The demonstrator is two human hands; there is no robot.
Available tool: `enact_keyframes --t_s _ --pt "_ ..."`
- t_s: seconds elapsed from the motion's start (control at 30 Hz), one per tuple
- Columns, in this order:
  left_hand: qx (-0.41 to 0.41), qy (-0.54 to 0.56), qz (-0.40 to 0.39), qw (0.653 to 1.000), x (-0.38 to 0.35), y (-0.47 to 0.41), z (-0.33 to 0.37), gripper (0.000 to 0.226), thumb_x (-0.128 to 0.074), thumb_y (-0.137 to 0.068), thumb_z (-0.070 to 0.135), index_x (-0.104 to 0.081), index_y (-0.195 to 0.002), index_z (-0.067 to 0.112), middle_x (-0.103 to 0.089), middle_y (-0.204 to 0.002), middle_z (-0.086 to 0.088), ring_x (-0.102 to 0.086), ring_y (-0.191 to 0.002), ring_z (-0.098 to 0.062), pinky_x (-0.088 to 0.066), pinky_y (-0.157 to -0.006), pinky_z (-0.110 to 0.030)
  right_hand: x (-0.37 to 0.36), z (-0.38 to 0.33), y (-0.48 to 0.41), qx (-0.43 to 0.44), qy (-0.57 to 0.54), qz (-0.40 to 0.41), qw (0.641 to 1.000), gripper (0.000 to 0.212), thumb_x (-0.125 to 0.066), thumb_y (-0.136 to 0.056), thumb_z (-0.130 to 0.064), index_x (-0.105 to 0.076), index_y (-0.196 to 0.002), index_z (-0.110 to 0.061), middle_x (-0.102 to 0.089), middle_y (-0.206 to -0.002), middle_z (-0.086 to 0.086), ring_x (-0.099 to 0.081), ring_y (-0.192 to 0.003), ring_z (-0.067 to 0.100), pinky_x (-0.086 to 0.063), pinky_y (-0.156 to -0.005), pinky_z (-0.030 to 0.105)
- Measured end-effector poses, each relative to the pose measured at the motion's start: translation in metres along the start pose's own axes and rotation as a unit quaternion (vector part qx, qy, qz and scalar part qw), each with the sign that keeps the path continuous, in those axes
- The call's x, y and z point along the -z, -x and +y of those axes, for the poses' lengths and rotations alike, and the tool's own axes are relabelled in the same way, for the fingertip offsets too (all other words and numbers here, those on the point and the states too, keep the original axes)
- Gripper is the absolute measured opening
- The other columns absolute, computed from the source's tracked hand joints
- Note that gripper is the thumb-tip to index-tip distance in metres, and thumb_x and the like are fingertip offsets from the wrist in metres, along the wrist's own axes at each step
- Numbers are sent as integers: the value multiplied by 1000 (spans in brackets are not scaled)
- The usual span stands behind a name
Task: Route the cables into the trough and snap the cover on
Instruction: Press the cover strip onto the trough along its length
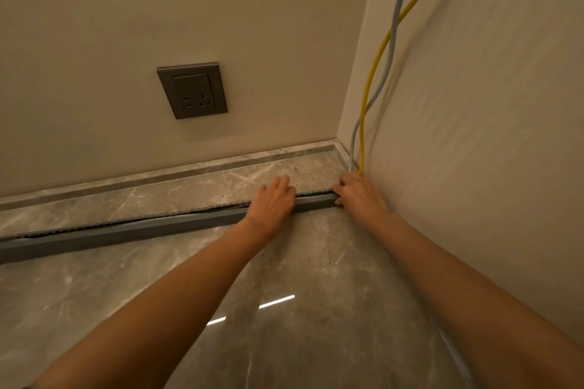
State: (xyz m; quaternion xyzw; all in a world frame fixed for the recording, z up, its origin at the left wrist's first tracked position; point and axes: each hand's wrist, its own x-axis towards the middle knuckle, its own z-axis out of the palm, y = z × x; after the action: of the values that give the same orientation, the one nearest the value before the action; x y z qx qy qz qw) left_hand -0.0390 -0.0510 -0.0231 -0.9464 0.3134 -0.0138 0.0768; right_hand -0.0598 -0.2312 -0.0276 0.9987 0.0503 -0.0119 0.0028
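A long grey cable trough (132,230) lies on the marble floor, running from the left edge to the right-hand wall. Its slotted far wall shows above a dark gap along the top. My left hand (273,202) rests palm down on the trough, fingers curled over its far edge. My right hand (358,191) presses on the trough's right end at the wall. A yellow cable (376,63) and a grey cable (390,50) hang down the right wall, twisted round each other, and drop behind my right hand. I cannot tell whether a cover sits on the trough.
A grey wall socket (192,90) is set in the far wall above the marble skirting (177,174). The glossy marble floor (284,325) reflects ceiling lights. The right wall (474,136) stands close beside my right arm.
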Motion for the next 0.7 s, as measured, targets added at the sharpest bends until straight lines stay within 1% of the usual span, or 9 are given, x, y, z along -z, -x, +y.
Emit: enact_keyframes --t_s 0.07,0.13,0.17,0.23,0.3,0.37,0.5,0.63,0.7 --pt "-19 0 9 1000 -1 -9 13 36 -46 -95 9 -40 -129 5 -41 -132 -14 -41 -118 -27 -40 -98 -36 -2 2 1 22 18 22 999 28 -60 -87 -18 -64 -111 -3 -60 -114 15 -51 -114 28 -41 -94 35" --pt "-34 -3 11 999 0 -17 21 33 -43 -95 8 -40 -128 3 -42 -131 -15 -42 -119 -29 -39 -99 -36 -1 6 -1 32 22 45 998 22 -80 -68 -19 -73 -84 -5 -70 -88 12 -65 -92 28 -52 -78 32" --pt "-36 -3 10 999 0 -19 24 32 -42 -96 7 -40 -128 2 -43 -131 -16 -42 -119 -30 -39 -99 -36 -2 7 -1 37 25 44 998 21 -80 -68 -18 -73 -82 -5 -70 -85 12 -66 -90 29 -53 -77 33" --pt "-36 -1 6 999 1 -24 28 31 -41 -95 4 -42 -126 1 -45 -129 -17 -43 -117 -31 -39 -99 -36 -2 5 -1 54 13 19 998 24 -63 -85 -17 -67 -102 -1 -66 -107 16 -56 -109 30 -43 -93 37" --pt "-35 2 -2 999 0 -24 29 29 -41 -94 2 -42 -123 2 -48 -125 -17 -47 -113 -31 -39 -96 -36 -2 6 -3 44 9 -2 999 31 -56 -89 -20 -60 -114 -3 -60 -120 13 -47 -118 27 -34 -101 35" --pt "-31 10 -11 999 0 -25 29 27 -42 -94 2 -43 -121 3 -51 -123 -16 -51 -109 -31 -40 -93 -36 -2 7 -6 43 5 5 999 31 -58 -87 -20 -58 -114 -5 -59 -122 12 -45 -118 26 -32 -102 34" --pt "-16 44 -11 999 0 -26 30 24 -42 -96 8 -43 -120 5 -51 -123 -16 -51 -109 -31 -40 -93 -37 -4 8 -5 40 -2 3 999 27 -57 -88 -18 -53 -111 -6 -61 -120 12 -45 -118 26 -29 -100 34" --pt "2 96 12 995 0 -23 28 21 -42 -96 11 -47 -116 4 -46 -123 -13 -45 -111 -28 -40 -90 -37 -5 9 -5 45 -10 2 999 26 -56 -89 -20 -50 -111 -8 -64 -118 13 -46 -117 27 -30 -99 36" --pt "5 99 24 995 1 -22 27 22 -44 -96 12 -49 -115 4 -45 -123 -13 -42 -112 -28 -39 -90 -37 -3 9 -5 47 -14 0 999 25 -58 -88 -20 -50 -109 -8 -64 -117 13 -49 -116 27 -31 -100 36"
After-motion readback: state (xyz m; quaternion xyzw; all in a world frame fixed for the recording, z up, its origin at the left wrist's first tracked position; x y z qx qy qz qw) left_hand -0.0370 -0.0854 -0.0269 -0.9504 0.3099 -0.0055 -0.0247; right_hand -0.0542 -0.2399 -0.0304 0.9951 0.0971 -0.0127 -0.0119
